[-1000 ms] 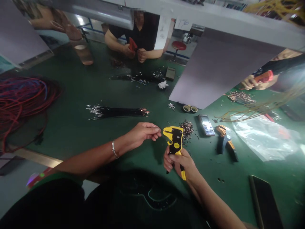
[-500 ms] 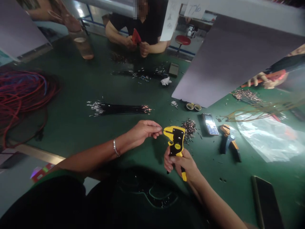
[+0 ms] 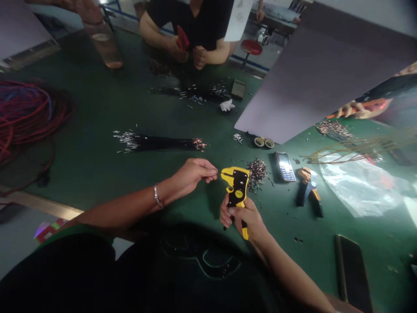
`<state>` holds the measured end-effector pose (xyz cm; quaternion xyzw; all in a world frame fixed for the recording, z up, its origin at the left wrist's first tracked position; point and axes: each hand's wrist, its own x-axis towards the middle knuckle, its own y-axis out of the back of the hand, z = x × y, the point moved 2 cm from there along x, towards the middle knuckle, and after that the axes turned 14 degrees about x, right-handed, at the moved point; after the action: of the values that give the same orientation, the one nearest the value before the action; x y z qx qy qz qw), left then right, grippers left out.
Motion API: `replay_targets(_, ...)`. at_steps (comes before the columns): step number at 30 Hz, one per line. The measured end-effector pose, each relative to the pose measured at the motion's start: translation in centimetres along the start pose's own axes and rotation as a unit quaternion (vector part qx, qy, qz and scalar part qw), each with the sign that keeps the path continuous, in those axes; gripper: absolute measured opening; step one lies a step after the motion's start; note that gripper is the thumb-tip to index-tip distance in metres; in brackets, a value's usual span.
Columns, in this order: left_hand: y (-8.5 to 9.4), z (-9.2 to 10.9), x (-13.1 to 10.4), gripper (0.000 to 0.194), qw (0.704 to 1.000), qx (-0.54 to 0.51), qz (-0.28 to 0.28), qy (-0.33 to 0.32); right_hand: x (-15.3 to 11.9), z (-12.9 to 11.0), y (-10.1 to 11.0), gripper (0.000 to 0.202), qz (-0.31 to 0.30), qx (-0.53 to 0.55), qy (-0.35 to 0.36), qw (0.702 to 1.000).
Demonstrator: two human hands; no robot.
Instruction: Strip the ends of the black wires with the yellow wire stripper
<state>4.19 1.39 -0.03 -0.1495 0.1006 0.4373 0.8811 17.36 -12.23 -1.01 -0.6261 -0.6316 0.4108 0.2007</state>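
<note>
Pinching wire (image 3: 219, 172) just left of stripper (image 3: 240, 181), your left hand (image 3: 191, 176) sits apart from your right hand (image 3: 250, 216), clamped on stripper; aim wire square to jaws, fingertips clear.

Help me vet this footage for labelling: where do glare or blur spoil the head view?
Head view: glare whitens parts of the plastic bag and keypad phone; red cables look soft at the left edge; the yellow-and-black tool looks fairly sharp.

A red stool (image 3: 251, 47) stands up near the top; a keypad phone (image 3: 285, 167) lies right of centre, a dark smartphone (image 3: 354, 274) lower right.
</note>
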Motion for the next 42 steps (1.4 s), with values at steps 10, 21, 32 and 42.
replay_targets(10,0.01,0.01,-0.12,0.006,1.000,-0.006,-0.007,0.009,0.03,0.23,-0.17,0.011,0.005,0.012,0.007,1.000)
replay_targets(21,0.21,-0.26,0.08,0.007,1.000,-0.015,-0.013,0.004,0.15,0.28,-0.29,0.013,-0.010,0.032,-0.020,0.999)
replay_targets(32,0.15,-0.19,-0.06,0.008,1.000,0.006,0.003,-0.008,0.53,-0.05,-0.02,0.015,-0.005,0.041,-0.007,0.999)
replay_targets(42,0.30,-0.25,0.11,0.007,1.000,-0.007,-0.005,-0.006,0.35,0.30,-0.30,0.014,-0.022,0.017,-0.013,1.000)
